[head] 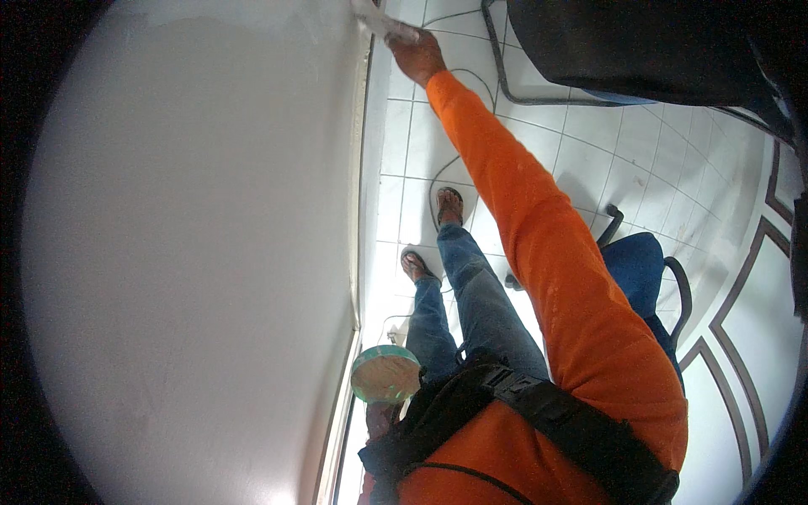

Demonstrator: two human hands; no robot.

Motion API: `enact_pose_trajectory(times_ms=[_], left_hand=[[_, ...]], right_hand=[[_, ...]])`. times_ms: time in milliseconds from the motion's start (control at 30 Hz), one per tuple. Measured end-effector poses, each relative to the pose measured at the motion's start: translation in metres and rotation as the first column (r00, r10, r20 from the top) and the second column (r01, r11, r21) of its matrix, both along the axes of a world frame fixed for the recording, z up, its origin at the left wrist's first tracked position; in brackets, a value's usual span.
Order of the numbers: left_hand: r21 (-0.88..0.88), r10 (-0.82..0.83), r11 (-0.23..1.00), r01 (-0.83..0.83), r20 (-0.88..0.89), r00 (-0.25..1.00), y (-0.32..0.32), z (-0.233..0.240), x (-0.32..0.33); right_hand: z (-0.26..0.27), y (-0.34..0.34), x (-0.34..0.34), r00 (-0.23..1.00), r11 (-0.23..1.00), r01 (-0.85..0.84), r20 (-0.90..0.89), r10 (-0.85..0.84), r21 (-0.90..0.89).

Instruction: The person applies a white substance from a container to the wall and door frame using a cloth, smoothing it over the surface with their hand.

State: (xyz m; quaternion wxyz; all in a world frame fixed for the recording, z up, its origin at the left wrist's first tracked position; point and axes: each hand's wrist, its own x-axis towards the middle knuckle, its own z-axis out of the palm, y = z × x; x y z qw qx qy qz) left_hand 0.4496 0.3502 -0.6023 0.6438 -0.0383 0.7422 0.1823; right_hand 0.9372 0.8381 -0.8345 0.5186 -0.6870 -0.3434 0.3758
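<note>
My right hand (pixel 418 55), at the end of an outstretched orange sleeve, grips a pale, flat hand tool (pixel 379 22) near the top of the view. The tool is blurred, so its exact kind cannot be told; its far end is at the edge of a smooth grey-white wall (pixel 189 221). Low in the view, my left hand (pixel 382 418) is beneath a round green dish (pixel 386 374) and holds it beside the wall edge. Dried, pale brownish matter coats the inside of the dish. The fingers of the left hand are mostly hidden.
A cable (pixel 435 183) snakes over the white floor tiles (pixel 429 136) near my sandalled feet. A blue chair (pixel 634 265) with black armrests stands at the right. At the top right is a large black object (pixel 631 50) beside a curved dark metal frame (pixel 505 82).
</note>
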Motion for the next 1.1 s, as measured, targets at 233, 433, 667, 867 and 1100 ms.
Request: enact_pose_trajectory(times_ms=[233, 433, 667, 867, 1100], left_hand=[[0.031, 0.063, 0.998, -0.063, 0.003, 0.998, 0.033, 0.005, 0.040], [0.018, -0.215, 0.976, 0.216, -0.035, 0.976, 0.033, 0.001, 0.021], [0.074, -0.191, 0.979, 0.192, -0.018, 0.981, 0.001, -0.020, -0.012], [0.092, -0.642, 0.752, 0.653, -0.124, 0.757, 0.039, 0.010, 0.039], [0.133, 0.129, 0.983, -0.126, -0.017, 0.991, -0.008, -0.016, 0.013]], right_hand=[[0.003, -0.102, -0.077, 0.981, 0.980, -0.196, 0.003, 0.196, 0.026], [0.006, -0.139, -0.066, 0.973, 0.974, -0.223, -0.069, 0.220, -0.048], [0.018, -0.015, 0.018, 0.995, 0.996, 0.009, 0.100, -0.017, 0.084], [0.022, -0.020, -0.006, 0.985, 0.990, -0.134, 0.104, 0.139, -0.049], [0.010, -0.155, -0.139, 0.976, 0.988, -0.156, -0.154, 0.152, -0.018]])
